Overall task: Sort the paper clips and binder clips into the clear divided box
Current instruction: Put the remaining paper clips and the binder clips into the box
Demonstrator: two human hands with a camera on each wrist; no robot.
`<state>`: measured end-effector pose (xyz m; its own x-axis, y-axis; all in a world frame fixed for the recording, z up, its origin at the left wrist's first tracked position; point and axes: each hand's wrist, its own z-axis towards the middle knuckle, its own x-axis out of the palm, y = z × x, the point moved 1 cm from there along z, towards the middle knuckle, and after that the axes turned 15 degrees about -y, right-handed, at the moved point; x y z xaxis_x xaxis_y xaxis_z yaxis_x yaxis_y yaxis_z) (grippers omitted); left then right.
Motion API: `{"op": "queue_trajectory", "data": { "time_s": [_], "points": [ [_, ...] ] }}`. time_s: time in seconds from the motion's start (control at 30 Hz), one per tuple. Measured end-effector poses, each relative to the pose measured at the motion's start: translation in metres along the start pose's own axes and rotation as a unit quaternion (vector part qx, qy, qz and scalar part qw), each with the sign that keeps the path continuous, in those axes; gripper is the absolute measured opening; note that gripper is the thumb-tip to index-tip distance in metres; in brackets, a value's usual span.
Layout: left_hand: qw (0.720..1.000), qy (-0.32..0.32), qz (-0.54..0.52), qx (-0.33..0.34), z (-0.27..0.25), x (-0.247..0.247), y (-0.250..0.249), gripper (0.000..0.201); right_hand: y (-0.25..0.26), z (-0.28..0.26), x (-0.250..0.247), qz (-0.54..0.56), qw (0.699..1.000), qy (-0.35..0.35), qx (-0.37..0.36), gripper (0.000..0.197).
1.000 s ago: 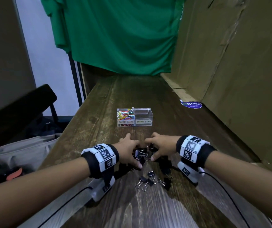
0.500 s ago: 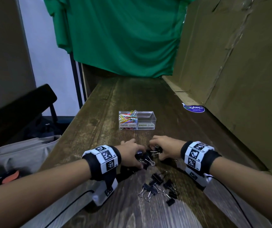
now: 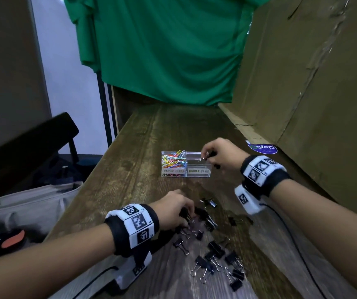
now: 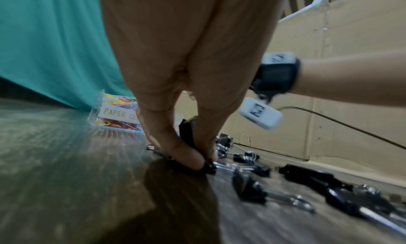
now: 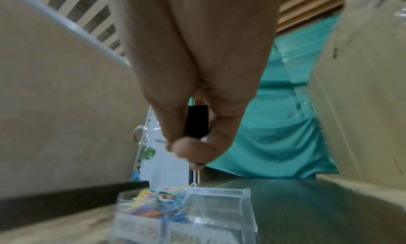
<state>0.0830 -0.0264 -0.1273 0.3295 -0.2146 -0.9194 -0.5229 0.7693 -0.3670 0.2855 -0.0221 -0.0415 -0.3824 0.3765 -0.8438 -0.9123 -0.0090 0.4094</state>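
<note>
Nearest me, at the bottom centre of the head view, loose binder clips [image 3: 214,258] lie scattered on the wooden table [image 3: 134,169], black bodies with wire handles pointing every way. Just above them, lower middle of the frame, my left hand [image 3: 171,210] is down in the thick of that pile. In the left wrist view my thumb and fingers [image 4: 186,154] curl together and pinch one black clip [image 4: 186,133] right at the table surface, with more clips lying to the right of it.

Farther up, right of centre, my right hand [image 3: 218,154] hangs over the clear box [image 3: 186,164]. Its fingers are curled shut round a black binder clip [image 5: 196,121]; the right wrist view shows the dark body between thumb and fingers, with a wire loop sticking out on the left side. The hand sits above the right compartment, the one labelled for binder clips, which looks bare inside. The left compartment is packed with coloured paper clips [image 3: 173,159].

Beyond the box, a round blue sticker [image 3: 263,148] lies at the right edge of the table by the cardboard wall [image 3: 313,93]. A green cloth [image 3: 162,50] hangs across the top of the frame. A dark chair [image 3: 28,143] and a grey bag [image 3: 28,203] sit at the left.
</note>
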Motion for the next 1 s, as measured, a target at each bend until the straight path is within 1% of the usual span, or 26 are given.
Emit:
{"op": "queue_trajectory", "data": {
  "time_s": [0.07, 0.17, 0.23, 0.3, 0.4, 0.5, 0.57, 0.63, 0.7, 0.8, 0.83, 0.87, 0.9, 0.97, 1.0],
  "points": [
    [1.0, 0.004, 0.0, 0.009, 0.0, 0.001, 0.002, 0.026, 0.005, 0.023, 0.007, -0.04, 0.999, -0.007, -0.015, 0.025],
    [0.999, 0.005, -0.002, 0.046, -0.001, -0.001, -0.001, 0.015, 0.008, 0.05, 0.024, -0.11, 0.993, 0.025, -0.018, 0.026],
    [0.998, 0.008, -0.003, 0.061, -0.001, -0.002, -0.002, 0.009, 0.009, 0.059, 0.033, -0.146, 0.988, 0.044, -0.023, 0.025],
    [0.997, 0.003, 0.004, 0.072, -0.001, -0.002, -0.003, 0.011, 0.009, 0.062, 0.041, -0.166, 0.984, 0.063, -0.028, 0.023],
    [0.997, -0.011, 0.011, 0.075, -0.001, 0.001, -0.001, 0.021, 0.008, 0.062, 0.045, -0.175, 0.982, 0.068, -0.04, 0.02],
    [0.997, -0.005, 0.0, 0.076, 0.001, 0.001, -0.001, 0.019, 0.004, 0.057, 0.041, -0.17, 0.98, 0.086, -0.058, 0.018],
    [0.998, -0.007, -0.022, 0.06, 0.003, -0.004, -0.004, 0.015, 0.001, 0.053, 0.038, -0.165, 0.979, 0.098, -0.067, 0.022],
    [0.997, -0.013, -0.063, 0.031, 0.006, -0.013, -0.007, 0.011, -0.002, 0.049, 0.036, -0.14, 0.983, 0.099, -0.059, 0.03],
    [0.995, -0.021, -0.102, -0.007, 0.01, -0.021, -0.008, 0.01, -0.007, 0.044, 0.03, -0.11, 0.99, 0.078, -0.05, 0.034],
    [0.992, -0.038, -0.117, -0.041, 0.017, -0.035, -0.006, 0.009, -0.016, 0.03, 0.018, -0.102, 0.993, 0.013, -0.063, 0.028],
    [0.988, -0.042, -0.139, -0.055, 0.022, -0.041, -0.005, 0.008, -0.018, 0.021, 0.013, -0.094, 0.993, 0.012, -0.064, 0.026],
    [0.983, -0.051, -0.164, -0.067, 0.028, -0.047, -0.004, 0.007, -0.022, 0.01, 0.012, -0.091, 0.993, 0.036, -0.063, 0.025],
    [0.977, -0.069, -0.188, -0.078, 0.035, -0.053, -0.003, 0.007, -0.023, -0.003, 0.011, -0.093, 0.99, 0.081, -0.066, 0.024],
    [0.962, -0.119, -0.222, -0.105, 0.056, -0.065, -0.003, 0.008, -0.024, -0.034, 0.018, -0.1, 0.973, 0.192, -0.077, 0.022],
    [0.958, -0.146, -0.221, -0.113, 0.07, -0.069, -0.002, 0.009, -0.025, -0.048, 0.024, -0.099, 0.965, 0.228, -0.088, 0.021]
  ]
}}
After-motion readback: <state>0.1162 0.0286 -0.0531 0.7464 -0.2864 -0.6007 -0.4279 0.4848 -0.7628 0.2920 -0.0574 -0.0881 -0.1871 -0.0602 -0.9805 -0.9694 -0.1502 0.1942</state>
